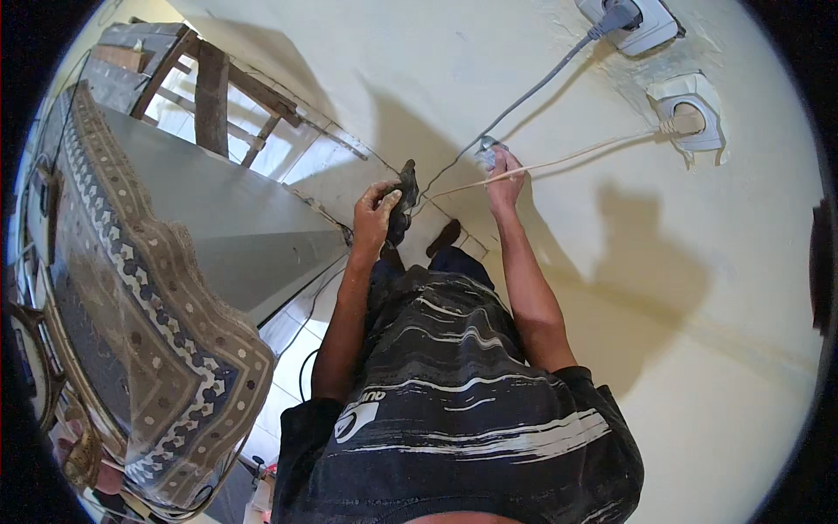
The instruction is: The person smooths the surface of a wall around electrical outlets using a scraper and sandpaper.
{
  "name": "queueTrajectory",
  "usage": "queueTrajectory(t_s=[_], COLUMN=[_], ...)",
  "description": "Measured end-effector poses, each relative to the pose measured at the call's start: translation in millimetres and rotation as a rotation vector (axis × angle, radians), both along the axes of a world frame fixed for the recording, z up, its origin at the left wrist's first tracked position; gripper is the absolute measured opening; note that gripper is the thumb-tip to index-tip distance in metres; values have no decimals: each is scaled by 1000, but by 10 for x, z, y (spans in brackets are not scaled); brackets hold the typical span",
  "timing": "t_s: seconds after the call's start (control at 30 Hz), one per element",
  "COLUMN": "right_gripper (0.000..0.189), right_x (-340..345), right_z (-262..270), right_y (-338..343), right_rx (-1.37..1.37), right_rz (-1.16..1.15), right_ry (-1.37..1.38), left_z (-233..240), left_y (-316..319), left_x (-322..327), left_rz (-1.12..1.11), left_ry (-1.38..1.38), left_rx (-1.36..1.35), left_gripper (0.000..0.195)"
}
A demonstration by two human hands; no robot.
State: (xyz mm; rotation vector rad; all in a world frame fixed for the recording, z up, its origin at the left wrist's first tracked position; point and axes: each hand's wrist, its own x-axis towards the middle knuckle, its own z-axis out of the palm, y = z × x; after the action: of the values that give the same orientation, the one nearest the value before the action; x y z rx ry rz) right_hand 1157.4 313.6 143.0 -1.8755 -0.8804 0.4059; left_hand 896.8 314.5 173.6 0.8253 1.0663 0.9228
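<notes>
My left hand (378, 208) grips a dark, crumpled cloth or glove-like piece (404, 196), which hangs down beside the fingers. In my right hand (505, 178) is a small greyish, partly see-through piece (488, 152), perhaps crumpled plastic, close to the cream wall (576, 236). A beige cable (589, 152) passes across my right hand's fingers and runs to a plug in the lower wall socket (707, 124). From the upper wall socket (645, 29) a grey cable (524, 98) slants down between my two hands. Rough plaster surrounds both sockets.
To the left stands a grey cabinet-like surface (262, 223) with a patterned cloth (190, 327) draped over its end. Beyond it is a wooden frame (213, 98) on the tiled floor (288, 393). A black cable (311, 314) trails near the cabinet. A dark object (819, 268) shows at the right rim.
</notes>
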Motion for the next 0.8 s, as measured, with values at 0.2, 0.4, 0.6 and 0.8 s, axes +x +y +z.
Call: queueTrajectory(t_s=[0.2,0.4,0.6,0.8], right_gripper=[32,32,28,29], right_x=[-41,-20,163,38], right_z=[213,515,204,773], right_y=[-61,54,-135,28], right_rx=[-35,68,-94,57], right_rz=[10,82,93,168], right_ry=[99,-94,-224,-520], left_z=[79,-105,-4,-28], left_y=[-14,0,-11,-65], left_x=[-52,-66,-17,-39], left_rz=[3,-13,-57,-43], left_ry=[43,62,88,4], left_rx=[-14,16,76,20], left_gripper=[17,21,20,20])
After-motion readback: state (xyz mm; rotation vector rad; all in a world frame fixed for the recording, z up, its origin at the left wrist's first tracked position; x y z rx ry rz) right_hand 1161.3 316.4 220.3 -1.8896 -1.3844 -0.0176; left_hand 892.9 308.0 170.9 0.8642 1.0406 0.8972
